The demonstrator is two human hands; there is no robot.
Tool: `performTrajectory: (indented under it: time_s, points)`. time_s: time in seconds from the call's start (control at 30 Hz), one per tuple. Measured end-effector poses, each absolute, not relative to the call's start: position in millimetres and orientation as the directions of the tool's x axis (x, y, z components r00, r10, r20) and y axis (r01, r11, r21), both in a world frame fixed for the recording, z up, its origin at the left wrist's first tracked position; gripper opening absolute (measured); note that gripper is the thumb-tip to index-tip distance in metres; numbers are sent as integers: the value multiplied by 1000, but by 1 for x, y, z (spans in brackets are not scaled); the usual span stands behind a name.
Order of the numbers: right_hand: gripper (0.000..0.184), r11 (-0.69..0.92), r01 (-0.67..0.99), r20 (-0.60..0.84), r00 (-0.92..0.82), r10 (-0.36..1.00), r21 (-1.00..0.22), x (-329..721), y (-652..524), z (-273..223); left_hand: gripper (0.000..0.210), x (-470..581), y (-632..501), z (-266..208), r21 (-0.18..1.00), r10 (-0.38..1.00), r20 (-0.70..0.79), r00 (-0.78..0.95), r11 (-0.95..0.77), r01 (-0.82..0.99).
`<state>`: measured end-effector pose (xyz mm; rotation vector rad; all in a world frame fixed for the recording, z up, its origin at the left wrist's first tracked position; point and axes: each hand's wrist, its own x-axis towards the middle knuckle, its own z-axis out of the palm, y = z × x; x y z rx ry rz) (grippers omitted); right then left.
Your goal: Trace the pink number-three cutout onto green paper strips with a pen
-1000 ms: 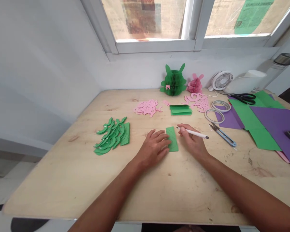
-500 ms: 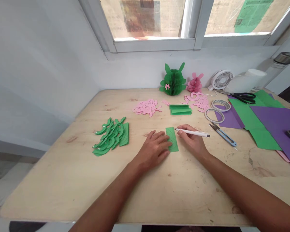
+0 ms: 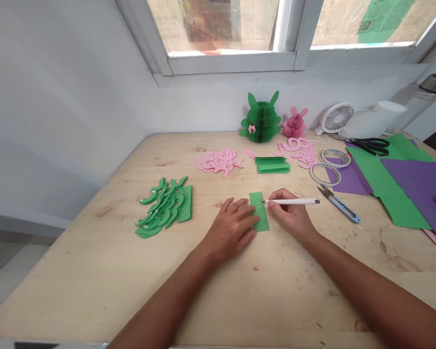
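Note:
A small green paper strip (image 3: 261, 221) with curved lines drawn on it lies on the wooden table. My left hand (image 3: 234, 224) rests flat, fingers spread, its fingertips on the strip's left edge. In my right hand (image 3: 290, 212) is a white pen (image 3: 301, 201), held in a writing grip. The pen's tip is at the strip's right edge, near a drawn line; whether it touches the paper I cannot tell. To the left sits a pile of green cut-out paper shapes (image 3: 163, 208), with a green rectangle partly under it.
Behind are pink cut-outs (image 3: 220, 161), folded green paper (image 3: 272, 166), a green honeycomb paper figure (image 3: 263, 121) and a smaller pink one (image 3: 294, 125). At right are tape rolls (image 3: 325, 174), thread snips (image 3: 339, 206), black scissors (image 3: 372, 145), purple sheets (image 3: 421, 184) and a fan (image 3: 336, 118).
The pen tip has moved slightly down along the strip, and the pen now lies closer to level. My left hand stays on the paper. The camera view has shifted slightly.

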<state>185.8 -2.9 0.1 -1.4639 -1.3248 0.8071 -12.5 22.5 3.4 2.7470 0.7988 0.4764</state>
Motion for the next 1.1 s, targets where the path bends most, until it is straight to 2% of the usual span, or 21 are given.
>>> performTrajectory:
  time_s: [0.17, 0.4, 0.8, 1.1]
  points:
    - [9, 58, 327, 130, 202, 971, -943, 182, -1, 0, 23, -12, 19, 6, 288, 564, 241, 790, -819, 497]
    - [10, 20, 329, 75, 155, 985, -944, 176, 0, 2, 25, -14, 21, 8, 316, 603, 191, 775, -785, 533]
    - [8, 10, 338, 63, 147, 987, -941, 175, -1, 2, 29, -17, 22, 9, 349, 604, 150, 783, -773, 529]
    - [8, -8, 345, 58, 182, 981, -939, 175, -1, 4, 27, -18, 20, 13, 375, 580, 189, 792, -788, 488]
